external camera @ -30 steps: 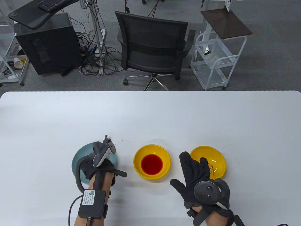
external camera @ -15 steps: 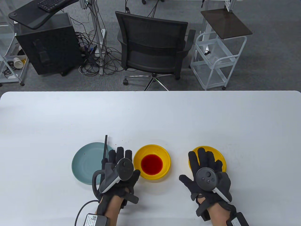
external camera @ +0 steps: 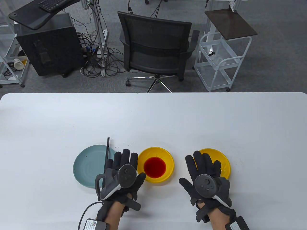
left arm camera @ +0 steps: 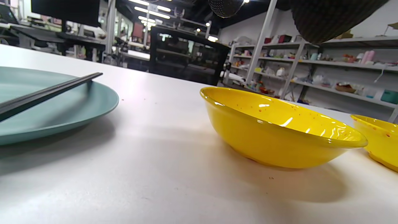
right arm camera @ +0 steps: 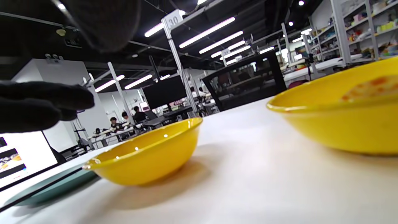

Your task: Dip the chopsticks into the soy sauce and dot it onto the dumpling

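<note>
Two dark chopsticks (external camera: pixel 106 153) lie across the right side of a teal plate (external camera: pixel 84 165); they also show in the left wrist view (left arm camera: pixel 46 93). My left hand (external camera: pixel 130 165) lies flat and empty between the plate and the yellow bowl (external camera: pixel 169 154) of red soy sauce (external camera: pixel 155 167), holding nothing. My right hand (external camera: pixel 194 170) lies flat and empty over the left part of the second yellow bowl (external camera: pixel 224 163). It hides the dumpling in the table view. The dumpling (right arm camera: pixel 370 88) shows with red spots in the right wrist view.
The three dishes stand in a row near the table's front edge. Small dark specks (external camera: pixel 127 143) dot the table behind the sauce bowl. An office chair (external camera: pixel 156 48) and a white cart (external camera: pixel 220 60) stand beyond the far edge.
My left hand has let go of the chopsticks on the teal plate, moved right and flattened palm down. My right hand has flattened and shifted a little left over the dumpling bowl.
</note>
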